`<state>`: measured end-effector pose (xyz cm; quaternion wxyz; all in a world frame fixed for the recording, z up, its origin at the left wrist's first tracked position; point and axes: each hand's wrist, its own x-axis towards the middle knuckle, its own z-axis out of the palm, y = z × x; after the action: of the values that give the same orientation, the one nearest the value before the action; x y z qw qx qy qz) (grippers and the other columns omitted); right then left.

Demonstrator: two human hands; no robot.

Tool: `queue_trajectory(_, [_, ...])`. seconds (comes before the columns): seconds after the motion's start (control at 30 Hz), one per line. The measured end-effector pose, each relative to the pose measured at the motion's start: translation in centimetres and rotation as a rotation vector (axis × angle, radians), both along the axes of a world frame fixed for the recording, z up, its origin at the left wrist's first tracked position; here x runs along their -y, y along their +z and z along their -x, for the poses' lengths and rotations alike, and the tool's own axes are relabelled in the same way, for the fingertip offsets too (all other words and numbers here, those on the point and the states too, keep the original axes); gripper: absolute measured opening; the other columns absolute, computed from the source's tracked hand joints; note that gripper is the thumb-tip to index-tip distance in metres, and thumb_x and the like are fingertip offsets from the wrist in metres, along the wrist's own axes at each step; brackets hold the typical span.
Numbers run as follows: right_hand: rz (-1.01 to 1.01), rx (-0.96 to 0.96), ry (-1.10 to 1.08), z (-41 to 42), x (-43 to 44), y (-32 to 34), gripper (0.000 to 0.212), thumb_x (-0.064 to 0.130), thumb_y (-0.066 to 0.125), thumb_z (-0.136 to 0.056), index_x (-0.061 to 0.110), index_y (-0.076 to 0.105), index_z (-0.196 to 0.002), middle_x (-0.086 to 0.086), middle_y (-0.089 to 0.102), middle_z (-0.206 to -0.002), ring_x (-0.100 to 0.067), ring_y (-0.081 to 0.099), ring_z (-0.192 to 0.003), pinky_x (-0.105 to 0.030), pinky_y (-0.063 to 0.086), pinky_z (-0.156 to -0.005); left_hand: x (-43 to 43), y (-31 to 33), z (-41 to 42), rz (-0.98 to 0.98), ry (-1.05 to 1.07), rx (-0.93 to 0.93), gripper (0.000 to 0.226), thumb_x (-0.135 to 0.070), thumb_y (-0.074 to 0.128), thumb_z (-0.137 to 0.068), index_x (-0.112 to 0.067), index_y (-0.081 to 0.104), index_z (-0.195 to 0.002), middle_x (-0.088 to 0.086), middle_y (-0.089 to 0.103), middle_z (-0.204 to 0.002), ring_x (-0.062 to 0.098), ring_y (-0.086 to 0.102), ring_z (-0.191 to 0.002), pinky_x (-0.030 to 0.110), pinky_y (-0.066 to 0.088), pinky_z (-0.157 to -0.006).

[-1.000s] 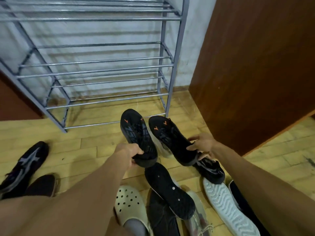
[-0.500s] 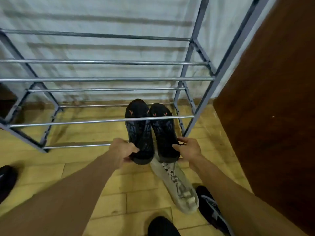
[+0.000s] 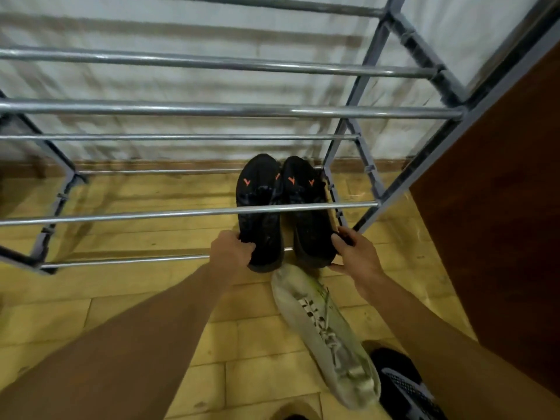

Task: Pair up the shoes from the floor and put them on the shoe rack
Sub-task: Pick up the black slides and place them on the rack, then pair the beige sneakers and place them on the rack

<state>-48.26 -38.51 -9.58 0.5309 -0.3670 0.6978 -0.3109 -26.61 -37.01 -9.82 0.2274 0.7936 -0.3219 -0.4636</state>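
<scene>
Black mesh shoe (image 3: 406, 389) partly cropped

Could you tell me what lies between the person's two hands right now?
In the head view, the pair of black shoes lies side by side between the left hand and right hand, on the rack.

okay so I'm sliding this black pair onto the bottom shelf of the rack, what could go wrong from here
1. The shoe rack shelf is only spaced bars, so the black pair could tip or slip between them if released before it rests across two bars.
2. The grey shoe lies right behind the left hand and right hand, so pulling back could knock it.
</scene>
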Motion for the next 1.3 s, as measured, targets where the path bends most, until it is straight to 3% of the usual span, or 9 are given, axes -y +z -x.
queue_trajectory(0.13, [-0.049,-0.286,0.215,2.4,-2.8,-0.5,0.052,0.033,0.061,-0.091,0.012,0.047,-0.137,-0.007,0.062,-0.119,-0.029,0.06,-0.112,-0.045,0.052,-0.091,-0.9,0.1,-0.3,-0.032,0.029,-0.053,0.03,-0.011,0.06,-0.088,0.006,0.063,-0.112,0.024,0.066,-0.111,0.038,0.065,-0.101,0.047,0.055,-0.09])
queue_trajectory(0.2, [-0.175,-0.404,0.394,3.8,-4.7,-0.9,0.067,0.04,0.064,-0.088,0.012,0.039,-0.143,-0.007,0.059,-0.129,-0.028,0.057,-0.118,-0.036,0.047,-0.091,-1.8,0.6,0.0,-0.046,0.049,-0.085,0.029,-0.013,0.06,-0.089,0.007,0.062,-0.111,0.025,0.065,-0.114,0.038,0.064,-0.103,0.048,0.054,-0.091])
queue_trajectory(0.3, [-0.386,-0.477,0.712,5.4,-7.6,-0.9,0.048,0.046,0.067,-0.083,0.02,0.055,-0.121,0.01,0.055,-0.121,-0.019,0.053,-0.119,-0.019,0.042,-0.079,-3.1,2.2,0.9,-0.059,0.081,-0.159,0.045,-0.027,0.055,-0.094,0.005,0.053,-0.125,0.023,0.059,-0.124,0.038,0.058,-0.112,0.044,0.05,-0.097])
queue_trajectory(0.37, [-0.458,-0.431,0.81,5.7,-9.2,-0.8,0.044,0.042,0.075,-0.076,0.02,0.062,-0.112,0.006,0.062,-0.117,-0.016,0.058,-0.111,-0.017,0.045,-0.073,-4.0,3.4,1.4,-0.062,0.078,-0.187,0.055,-0.037,0.052,-0.095,0.001,0.047,-0.133,0.018,0.054,-0.132,0.036,0.053,-0.119,0.041,0.047,-0.098])
queue_trajectory(0.43, [-0.46,-0.43,0.82,5.4,-10.4,-0.6,0.05,0.036,0.078,-0.073,0.011,0.063,-0.114,-0.002,0.065,-0.115,-0.018,0.061,-0.107,-0.02,0.047,-0.075,-4.9,4.6,1.7,-0.061,0.066,-0.181,0.055,-0.037,0.052,-0.094,-0.002,0.043,-0.136,0.015,0.052,-0.133,0.033,0.052,-0.117,0.041,0.046,-0.097])
queue_trajectory(0.57, [-0.449,-0.476,0.786,3.9,-12.2,0.7,0.025,0.025,0.073,-0.08,0.008,0.059,-0.093,-0.004,0.059,-0.093,-0.019,0.063,-0.095,-0.016,0.048,-0.063,-8.0,7.3,2.6,-0.1,0.019,-0.148,0.048,-0.023,0.052,-0.094,-0.003,0.041,-0.136,0.009,0.051,-0.102,0.027,0.049,-0.097,0.039,0.046,-0.085])
queue_trajectory(0.7, [-0.476,-0.409,0.691,3.3,-13.9,3.1,0.045,0.023,0.076,-0.079,-0.002,0.058,-0.112,-0.017,0.064,-0.109,-0.028,0.067,-0.097,-0.036,0.06,-0.075,-12.4,9.9,4.1,-0.186,-0.12,-0.131,0.047,-0.027,0.05,-0.095,-0.007,0.04,-0.137,0.008,0.046,-0.114,0.027,0.052,-0.1,0.04,0.048,-0.089])
queue_trajectory(0.97, [-0.257,-0.14,0.582,4.6,-17.4,14.4,0.023,0.012,0.072,-0.084,0.001,0.062,-0.102,-0.013,0.07,-0.099,-0.027,0.069,-0.09,-0.034,0.06,-0.071,-19.1,15.8,6.9,-0.3,-0.398,-0.205,0.065,-0.039,0.061,-0.088,-0.015,0.037,-0.144,0.012,0.048,-0.14,0.029,0.057,-0.115,0.041,0.051,-0.091])
queue_trajectory(1.3, [0.212,0.055,0.54,0.2,-20.9,33.2,0.022,0.021,0.072,-0.085,0.017,0.068,-0.106,0.004,0.073,-0.089,-0.008,0.069,-0.077,-0.024,0.058,-0.058,-24.0,32.1,5.1,0.239,-0.189,-0.355,0.03,-0.006,0.073,-0.081,-0.008,0.062,-0.109,0.011,0.07,-0.108,0.027,0.069,-0.092,0.031,0.061,-0.065])
